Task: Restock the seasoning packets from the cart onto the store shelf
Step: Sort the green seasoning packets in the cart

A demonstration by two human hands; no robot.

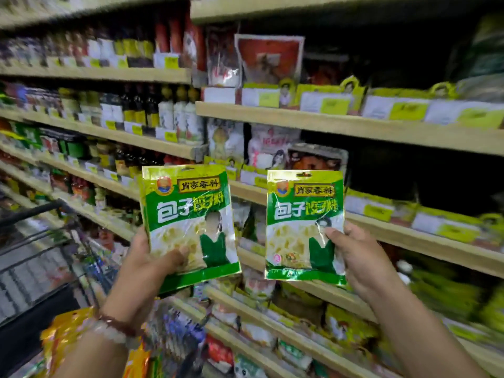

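Observation:
Two green-and-white seasoning packets with printed Chinese characters are held up in front of the shelves. My left hand (152, 264) grips the left packet (188, 214) by its lower left edge, thumb across the front. My right hand (357, 257) holds the right packet (302, 219) by its lower right edge. Both packets are upright, facing me, and apart from each other. They hover in front of the wooden store shelf (381, 126) that carries other hanging packets.
A wire shopping cart (41, 241) stands at the lower left, with orange and mixed packets (68, 334) in it. Bottles of sauce (141, 110) fill the left shelves. Yellow price tags (406, 110) line the shelf edges. More packets sit on the lower shelves (272, 317).

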